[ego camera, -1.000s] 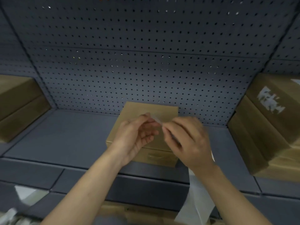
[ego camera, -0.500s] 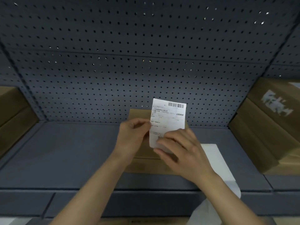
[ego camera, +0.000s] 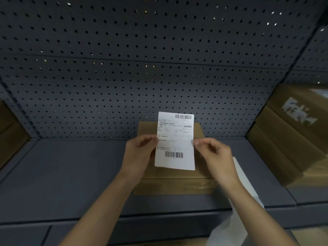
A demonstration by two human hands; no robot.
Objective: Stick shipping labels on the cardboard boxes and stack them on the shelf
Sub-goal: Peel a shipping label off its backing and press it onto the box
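**Label held over box on shelf**

At far left, on the grey shelf, brown stacked boxes, partly cut off by the frame edge. Behind, across the whole width, a grey perforated back panel.

Toward centre, left hand, fingers curled, thumb and fingertips pinched on the left edge of the shipping label about halfway up. Label upright, white, printed side toward the camera, one barcode at top right, another near the bottom. Held in the air in front of and above the cardboard box; lying flat on the shelf, close to the back panel, clear tape along its front face.

Right of the label, right hand, likewise pinched on the right edge at matching height, other fingers loosely bent. Below the right forearm, a white backing sheet, hanging past the shelf front.

At far right, a stack of labelled boxes, angled, with a blurred white label on the top one.
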